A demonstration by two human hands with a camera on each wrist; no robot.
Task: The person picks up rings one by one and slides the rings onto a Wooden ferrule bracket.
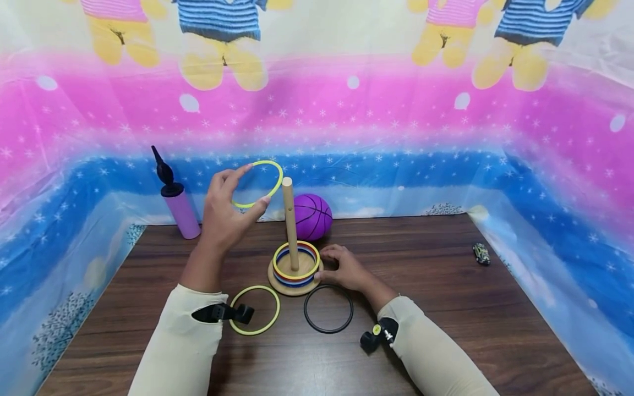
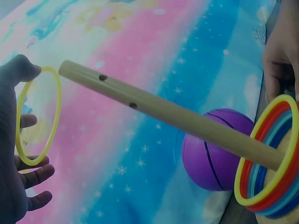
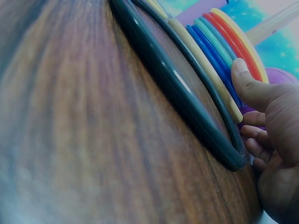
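My left hand pinches yellow ring between thumb and fingertips, raised just beside peg top. My right hand, fingers relaxed, steadies base near table centre. Advice: level ring, centre over peg tip, release gently. Ring thin, bright yellow, round, undistorted.

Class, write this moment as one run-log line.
left hand: holds yellow ring beside peg top | right hand: steadies wooden base | black ring: on table
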